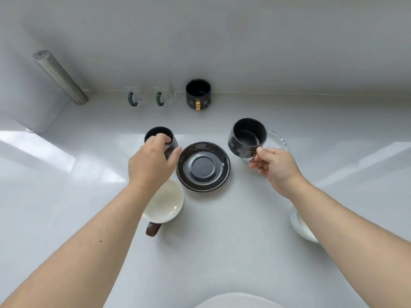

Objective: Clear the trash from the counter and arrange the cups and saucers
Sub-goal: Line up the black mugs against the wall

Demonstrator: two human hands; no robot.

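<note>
The right hand (274, 167) pinches the handle of a black cup (247, 137) with line drawings, holding it tilted above a clear glass saucer (279, 140) on the white worktop (222, 241). The left hand (151, 162) closes its fingers (162, 138) over the rim of a second black cup (159, 138) standing on the worktop. Between the hands lie stacked black saucers (203, 166). Under the left wrist sits a cream cup with a brown handle (165, 203). Beyond both hands, by the wall, stand a third black cup with a gold handle (198, 93) and two glass cups with green handles (148, 96).
</note>
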